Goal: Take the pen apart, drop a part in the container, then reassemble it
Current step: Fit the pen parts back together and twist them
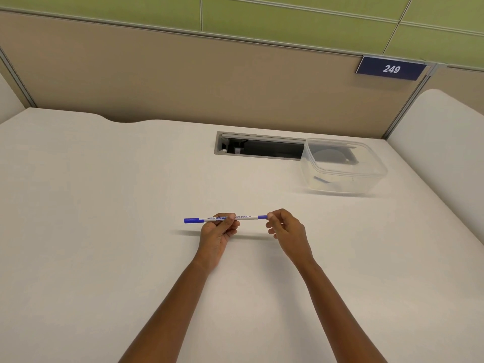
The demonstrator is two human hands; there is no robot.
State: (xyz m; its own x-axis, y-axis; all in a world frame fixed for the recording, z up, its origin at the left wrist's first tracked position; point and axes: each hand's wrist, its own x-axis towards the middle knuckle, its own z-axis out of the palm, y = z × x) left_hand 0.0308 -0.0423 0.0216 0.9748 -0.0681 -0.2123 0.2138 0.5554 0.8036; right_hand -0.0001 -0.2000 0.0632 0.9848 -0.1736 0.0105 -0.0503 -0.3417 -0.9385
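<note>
the pen (246, 217) is in the middle of the frame, held level just above the tabletop (104, 205), with its shadow lying below it. the left hand (217, 231) has fingers and thumb curled round the white barrel near its middle, covering part of the printing. the right hand (285, 230) pinches the short blue end piece (262, 217) between thumb and fingertip, its other fingers loosely curled. a longer blue cap (191, 220) sticks out free at the left end.

it looks a thin, light, stiff plastic thing, smooth and likely a bit slippery, so a firm fingertip pinch should serve better than force. the barrel seems the sound place to hold while a blue end is pulled straight along the pen's line. bending it sideways could crack so slim a tube. the end pieces are small and would likely roll or skip if dropped on the hard tabletop.

the clear container (366, 183) stands open in the right of the frame, above the hands and well apart from them, at the right end of a dark slot (262, 149) in the tabletop. a small blue streak shows in it; i cannot tell what it is.
</note>
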